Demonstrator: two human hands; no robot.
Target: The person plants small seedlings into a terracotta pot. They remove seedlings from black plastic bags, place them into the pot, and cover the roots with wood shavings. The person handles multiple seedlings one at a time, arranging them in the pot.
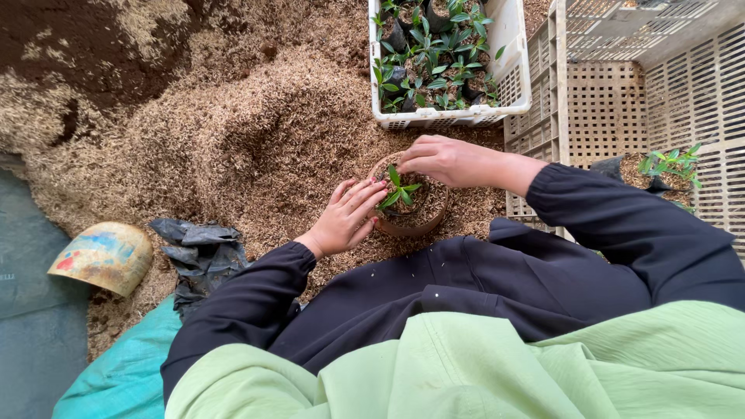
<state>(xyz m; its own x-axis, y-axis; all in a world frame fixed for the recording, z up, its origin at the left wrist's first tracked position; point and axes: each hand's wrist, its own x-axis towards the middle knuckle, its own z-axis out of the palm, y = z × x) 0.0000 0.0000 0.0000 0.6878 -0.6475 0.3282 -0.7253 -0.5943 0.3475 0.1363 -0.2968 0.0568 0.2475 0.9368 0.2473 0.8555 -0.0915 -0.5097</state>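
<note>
a person in dark sleeves and a pale green wrap worked over a heap of husk-like potting mix, both hands at a small round brown pot that held a green seedling. the pot sat directly between the hands, upright, its stem rising along a vertical axis toward the camera. the left hand lay flat against the pot's near-left rim, fingers stretched out and loosely spread, pressing rather than gripping; it had hold of nothing. the right hand arched over the far-right rim, fingers curled down toward the mix at the seedling's base; whether it pinched any mix or the rim could not be told. both hands touched the pot, the left one from the person's side, the right one from the far side, neither clearly closer.

beyond the right hand stood a white plastic crate packed with more seedlings in dark bags. to the right of that hand rose slatted beige crates, one seedling in a bag resting there. out past the left hand lay crumpled black plastic bags, and farther out a curved, faded scoop-like shell.
</note>
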